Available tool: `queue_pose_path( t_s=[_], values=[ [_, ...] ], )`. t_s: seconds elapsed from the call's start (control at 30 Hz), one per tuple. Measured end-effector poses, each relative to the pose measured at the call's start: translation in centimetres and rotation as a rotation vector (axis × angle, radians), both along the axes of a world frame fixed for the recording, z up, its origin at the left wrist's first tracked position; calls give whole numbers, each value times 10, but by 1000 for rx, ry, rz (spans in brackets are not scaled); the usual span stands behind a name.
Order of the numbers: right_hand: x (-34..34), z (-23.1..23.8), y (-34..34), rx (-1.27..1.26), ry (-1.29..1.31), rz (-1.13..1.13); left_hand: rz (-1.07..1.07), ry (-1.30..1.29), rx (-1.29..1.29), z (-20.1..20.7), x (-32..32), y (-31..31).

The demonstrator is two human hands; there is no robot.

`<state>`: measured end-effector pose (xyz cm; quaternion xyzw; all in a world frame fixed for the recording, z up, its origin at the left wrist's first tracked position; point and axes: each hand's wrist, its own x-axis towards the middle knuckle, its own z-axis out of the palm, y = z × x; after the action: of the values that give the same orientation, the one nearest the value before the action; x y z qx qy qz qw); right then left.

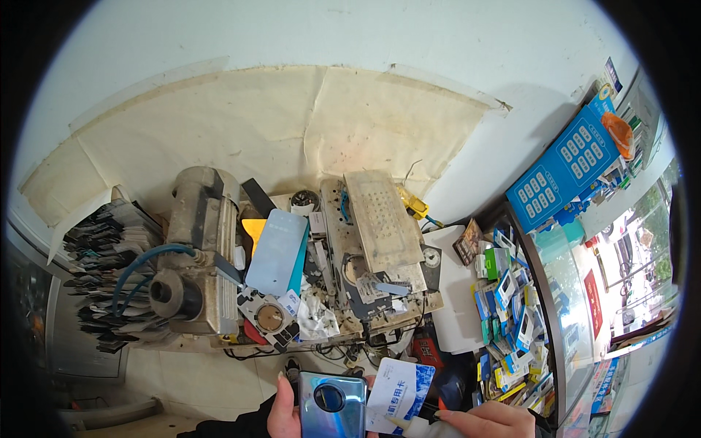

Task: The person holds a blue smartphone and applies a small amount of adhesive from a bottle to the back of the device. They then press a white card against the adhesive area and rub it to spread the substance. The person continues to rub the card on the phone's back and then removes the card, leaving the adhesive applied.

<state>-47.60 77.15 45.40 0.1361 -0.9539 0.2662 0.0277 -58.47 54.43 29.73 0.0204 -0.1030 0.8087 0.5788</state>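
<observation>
At the lower edge my left hand (284, 414) is closed around a smartphone (345, 416), its shiny blue back with a round black camera ring facing up. Against the phone's right side stands a white and blue plastic card (391, 385), tilted; what supports it I cannot make out. My right hand (491, 421) is closed on a pale bottle-like thing (426, 429). Its tapered tip points left and overlaps the card's lower part. The bottle's lower end is cut off by the picture's edge.
Beyond my hands a dusty workbench (394, 319) holds a grey motor-driven pump (196, 241), a perforated plate (380, 219), a light blue panel (276, 252) and crumpled tissue (318, 319). Dark sleeves (109, 270) are stacked at left. Boxed accessories (511, 328) fill a case at right.
</observation>
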Motion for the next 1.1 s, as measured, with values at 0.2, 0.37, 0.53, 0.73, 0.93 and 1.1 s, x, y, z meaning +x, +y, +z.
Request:
queue_pose_path(
  t_s=[0.2, 0.37, 0.53, 0.73, 0.93, 1.1],
  values=[
    [0, -1, 2, -58, 50, 33, 7, -83, -44, 12, 6, -1],
    [-5, -5, 0, -122, 13, -5, -36, -26, -187, 12, 4, -9],
    [-15, -4, -7, -172, -66, -108, -25, 12, -180, 12, 5, -14],
    [-21, -3, -9, -209, -116, -170, 13, 16, -226, 17, 3, -18],
    [-27, -12, -9, -244, -143, -145, 46, 66, -287, 20, 2, -14],
    [-24, -5, -6, -197, -198, -154, 54, 71, -314, 24, 1, -11]
  ],
)
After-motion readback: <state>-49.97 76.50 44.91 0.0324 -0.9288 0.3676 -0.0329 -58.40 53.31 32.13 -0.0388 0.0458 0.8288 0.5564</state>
